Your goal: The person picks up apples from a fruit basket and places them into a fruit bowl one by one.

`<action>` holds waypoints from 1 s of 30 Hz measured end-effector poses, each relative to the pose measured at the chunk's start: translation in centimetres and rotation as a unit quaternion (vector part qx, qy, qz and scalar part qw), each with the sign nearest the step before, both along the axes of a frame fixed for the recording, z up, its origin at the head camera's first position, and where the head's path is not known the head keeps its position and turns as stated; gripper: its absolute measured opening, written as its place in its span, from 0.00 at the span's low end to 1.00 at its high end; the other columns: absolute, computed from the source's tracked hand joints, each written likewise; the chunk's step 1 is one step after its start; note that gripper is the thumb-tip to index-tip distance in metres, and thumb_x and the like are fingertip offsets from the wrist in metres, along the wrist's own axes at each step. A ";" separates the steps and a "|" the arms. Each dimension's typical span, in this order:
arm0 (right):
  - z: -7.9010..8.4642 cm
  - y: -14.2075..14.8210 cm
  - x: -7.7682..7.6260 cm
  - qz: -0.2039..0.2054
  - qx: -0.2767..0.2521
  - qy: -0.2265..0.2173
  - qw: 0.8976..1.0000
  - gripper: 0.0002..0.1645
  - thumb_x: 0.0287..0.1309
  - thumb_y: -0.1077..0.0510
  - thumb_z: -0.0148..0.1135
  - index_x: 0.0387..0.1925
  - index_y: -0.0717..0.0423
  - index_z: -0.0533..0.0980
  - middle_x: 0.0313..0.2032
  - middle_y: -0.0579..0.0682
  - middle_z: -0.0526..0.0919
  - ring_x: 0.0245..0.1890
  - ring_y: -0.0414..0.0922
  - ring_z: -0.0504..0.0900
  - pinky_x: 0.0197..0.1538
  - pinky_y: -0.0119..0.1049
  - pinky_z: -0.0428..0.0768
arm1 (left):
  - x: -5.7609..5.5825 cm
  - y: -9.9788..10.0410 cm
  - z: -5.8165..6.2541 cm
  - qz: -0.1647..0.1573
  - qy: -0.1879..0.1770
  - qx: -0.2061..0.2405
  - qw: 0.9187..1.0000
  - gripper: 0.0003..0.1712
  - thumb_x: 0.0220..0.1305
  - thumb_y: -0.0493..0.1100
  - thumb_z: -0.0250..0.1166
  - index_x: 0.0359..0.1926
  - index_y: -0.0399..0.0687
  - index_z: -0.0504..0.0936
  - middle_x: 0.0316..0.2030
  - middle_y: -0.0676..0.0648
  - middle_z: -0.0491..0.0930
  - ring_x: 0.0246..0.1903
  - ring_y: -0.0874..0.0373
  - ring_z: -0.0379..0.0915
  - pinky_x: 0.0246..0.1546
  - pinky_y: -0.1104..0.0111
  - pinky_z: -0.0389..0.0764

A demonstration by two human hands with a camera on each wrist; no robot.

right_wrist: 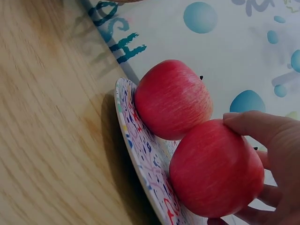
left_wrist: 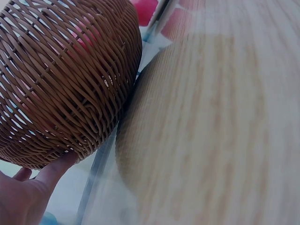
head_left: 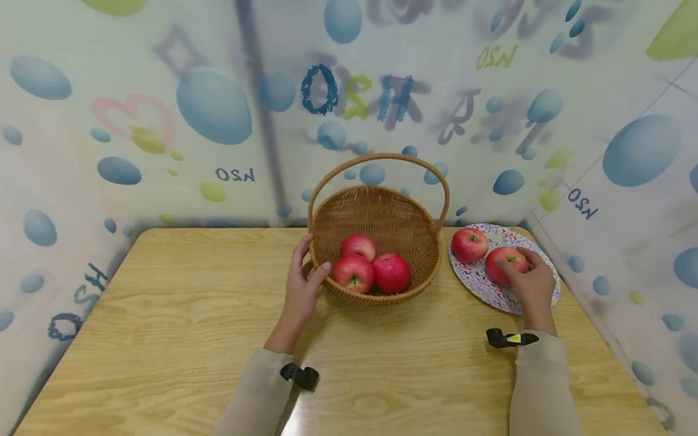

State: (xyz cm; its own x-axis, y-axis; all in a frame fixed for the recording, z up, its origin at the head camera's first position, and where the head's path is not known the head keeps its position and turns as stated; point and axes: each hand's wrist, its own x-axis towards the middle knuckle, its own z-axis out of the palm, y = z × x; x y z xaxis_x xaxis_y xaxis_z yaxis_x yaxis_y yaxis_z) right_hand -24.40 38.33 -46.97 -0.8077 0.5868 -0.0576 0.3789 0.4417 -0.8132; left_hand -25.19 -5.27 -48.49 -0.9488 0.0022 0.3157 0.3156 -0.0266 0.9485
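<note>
At the left side of a wicker basket with a tall arched handle, my left hand grips the rim, thumb toward the front. The left wrist view shows the fingers against the woven wall. Inside the basket lie three red apples. My right hand holds another red apple at the patterned plate, thumb on one side and fingers curled round the other. Beside it on the plate sits a second apple, close to or touching the held one.
Everything stands on a light wooden table, basket and plate near its back edge. A pale wall covering with blue and green drops rises behind the table and along both sides. Each wrist carries a black strap.
</note>
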 end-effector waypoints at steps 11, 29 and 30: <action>-0.3 0.4 0.6 0.073 0.055 -0.010 0.996 0.55 0.63 0.35 0.63 0.80 0.54 0.52 0.77 0.65 0.57 0.71 0.64 0.64 0.70 0.62 0.69 | 0.1 0.0 0.0 -0.006 -0.004 0.004 1.000 0.37 0.71 0.37 0.59 0.77 0.46 0.58 0.76 0.40 0.56 0.76 0.42 0.53 0.72 0.43 0.60; 0.3 1.3 -0.5 0.052 0.029 -0.033 0.998 0.54 0.64 0.34 0.61 0.80 0.54 0.52 0.77 0.62 0.58 0.68 0.60 0.65 0.69 0.58 0.72 | 0.1 0.0 0.3 -0.003 -0.001 0.005 1.000 0.36 0.71 0.36 0.59 0.76 0.44 0.58 0.76 0.39 0.56 0.76 0.43 0.52 0.73 0.43 0.59; 0.3 1.4 -0.6 0.056 0.032 -0.035 0.997 0.54 0.64 0.34 0.61 0.80 0.55 0.51 0.77 0.63 0.58 0.68 0.60 0.65 0.69 0.58 0.72 | 0.1 0.0 0.3 -0.003 -0.001 0.005 1.000 0.36 0.71 0.36 0.59 0.76 0.44 0.58 0.76 0.39 0.56 0.76 0.43 0.52 0.73 0.43 0.59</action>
